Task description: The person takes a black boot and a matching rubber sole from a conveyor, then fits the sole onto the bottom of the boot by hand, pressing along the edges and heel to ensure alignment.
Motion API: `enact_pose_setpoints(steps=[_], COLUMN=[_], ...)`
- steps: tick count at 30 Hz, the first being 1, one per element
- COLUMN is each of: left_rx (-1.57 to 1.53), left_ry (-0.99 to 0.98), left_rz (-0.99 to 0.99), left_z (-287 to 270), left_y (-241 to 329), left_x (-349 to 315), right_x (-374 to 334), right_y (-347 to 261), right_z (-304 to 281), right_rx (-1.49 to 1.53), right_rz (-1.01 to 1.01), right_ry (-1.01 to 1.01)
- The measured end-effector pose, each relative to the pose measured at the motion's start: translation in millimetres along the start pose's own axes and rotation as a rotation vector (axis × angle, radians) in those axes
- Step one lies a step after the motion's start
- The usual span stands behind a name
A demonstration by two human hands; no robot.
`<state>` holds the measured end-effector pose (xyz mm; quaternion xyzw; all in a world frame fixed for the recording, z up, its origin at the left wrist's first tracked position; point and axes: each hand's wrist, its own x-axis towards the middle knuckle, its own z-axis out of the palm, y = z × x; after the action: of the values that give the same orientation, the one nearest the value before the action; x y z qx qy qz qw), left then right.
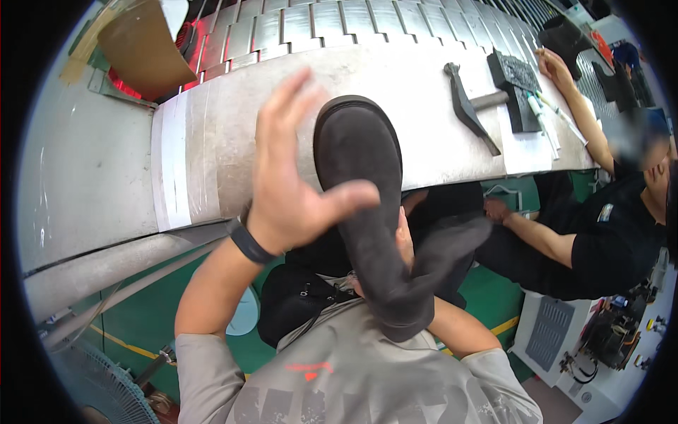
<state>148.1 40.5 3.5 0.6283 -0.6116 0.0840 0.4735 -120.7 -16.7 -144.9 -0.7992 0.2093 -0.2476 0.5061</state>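
A black shoe [364, 205] is held up close to the camera, toe pointing away over the grey bench [212, 155]. My left hand [289, 169] is beside its left flank with the fingers spread apart; only the thumb lies across the shoe's middle. My right hand [405, 240] is mostly hidden behind the shoe and appears to grip it from the right side; its forearm [459, 325] comes up from below. A black band sits on my left wrist [248, 242].
A hammer [470, 106], a black sole piece [519, 88] and pens [544, 120] lie on the bench at right, where a co-worker in a black shirt [607, 240] reaches. A slatted metal conveyor [339, 25] runs behind. A fan [99, 385] stands lower left.
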Motion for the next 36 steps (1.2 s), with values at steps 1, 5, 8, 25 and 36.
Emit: enact_pose_setpoints(steps=[1, 5, 8, 25, 36], left_rx=[-0.049, -0.415, -0.535, -0.41, -1.377], left_ry=[-0.051, -0.204, -0.342, -0.519, -0.239], left_rz=[-0.135, -0.17, -0.194, -0.173, -0.778], left_z=[2, 18, 22, 16, 56], left_y=[-14, -37, -38, -24, -10], left_x=[6, 17, 21, 51, 53], right_x=[1, 5, 5, 19, 2], right_y=[9, 29, 22, -42, -67], right_z=[4, 10, 12, -27, -58], right_rx=[0.078, 0.552, 0.567, 0.212, 0.03], right_rz=[-0.005, 0.002, 0.006, 0.095, 0.172], right_ry=[-0.074, -0.415, -0.461, -0.323, -0.387])
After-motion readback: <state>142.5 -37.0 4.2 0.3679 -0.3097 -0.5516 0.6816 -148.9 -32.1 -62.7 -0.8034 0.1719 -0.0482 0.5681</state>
